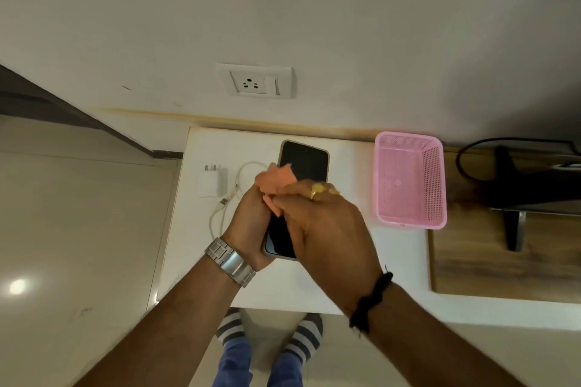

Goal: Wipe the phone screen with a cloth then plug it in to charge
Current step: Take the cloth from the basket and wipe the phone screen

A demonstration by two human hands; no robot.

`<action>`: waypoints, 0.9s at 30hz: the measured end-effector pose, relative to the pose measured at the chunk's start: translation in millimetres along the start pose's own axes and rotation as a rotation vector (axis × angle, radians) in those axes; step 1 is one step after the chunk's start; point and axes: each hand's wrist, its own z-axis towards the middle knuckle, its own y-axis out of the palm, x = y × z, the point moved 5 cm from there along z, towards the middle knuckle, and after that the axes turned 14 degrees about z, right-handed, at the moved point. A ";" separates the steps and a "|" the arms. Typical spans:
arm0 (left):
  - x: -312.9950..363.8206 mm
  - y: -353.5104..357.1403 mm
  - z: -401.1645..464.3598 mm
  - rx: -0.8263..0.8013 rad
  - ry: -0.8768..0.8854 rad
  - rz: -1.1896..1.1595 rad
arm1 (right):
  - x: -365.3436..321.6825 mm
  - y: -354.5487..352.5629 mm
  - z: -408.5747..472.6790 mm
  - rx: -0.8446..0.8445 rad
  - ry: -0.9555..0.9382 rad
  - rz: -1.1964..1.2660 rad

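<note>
Single head cam, wide-angle, looking steeply down from above, close over white table [330, 286] by wall.

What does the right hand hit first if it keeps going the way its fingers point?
The right hand, holding the cloth, points up and left across the phone. Straight on, it would likely slide over the screen and off its left edge toward the white cable; depth is unclear.

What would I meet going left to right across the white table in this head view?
Charger → cable → left hand → phone → pink basket. The orange cloth and right hand overlap the phone, so I leave them out.
</note>
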 end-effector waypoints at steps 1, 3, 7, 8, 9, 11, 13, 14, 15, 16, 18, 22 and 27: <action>-0.6 -0.2 -1.6 0.002 0.006 0.002 | -0.2 0.2 -2.7 -0.045 -0.018 0.003; -3.7 1.5 -1.2 -0.011 0.024 0.029 | 9.9 -26.9 11.2 0.104 -0.029 -0.064; -3.0 2.1 -0.4 -0.059 0.023 -0.003 | 18.7 -58.5 30.8 0.289 0.053 -0.111; 0.1 -0.3 -0.5 -0.038 0.027 -0.007 | 14.6 -48.5 22.4 0.256 0.048 -0.077; 2.0 -3.7 -0.5 -0.008 0.021 -0.014 | 5.7 -34.6 10.3 0.189 0.033 -0.054; 1.5 -7.5 -3.5 0.023 -0.010 -0.043 | -8.9 -13.0 -15.0 0.041 -0.022 -0.052; 1.1 -3.7 -6.7 0.009 0.007 -0.043 | -6.3 -24.1 -11.5 0.083 -0.069 -0.078; -0.1 0.1 -6.9 -0.035 0.019 -0.024 | 0.8 -37.5 -1.7 0.153 -0.031 -0.109; -0.6 3.7 -6.7 -0.083 0.032 -0.017 | 6.6 -50.8 9.3 0.205 0.018 -0.145; 0.9 5.8 -6.7 -0.111 0.037 -0.022 | 10.3 -58.7 17.5 0.236 0.036 -0.161; 5.5 6.5 -4.9 -0.119 0.029 -0.064 | 7.7 -57.0 15.9 0.264 0.021 -0.153; 9.1 -0.7 -2.4 -0.073 0.000 -0.106 | -15.2 -7.1 -36.2 0.075 -0.023 -0.084; 0.7 3.4 -0.9 -0.081 0.003 -0.088 | 5.2 -43.0 -0.4 0.186 -0.015 -0.168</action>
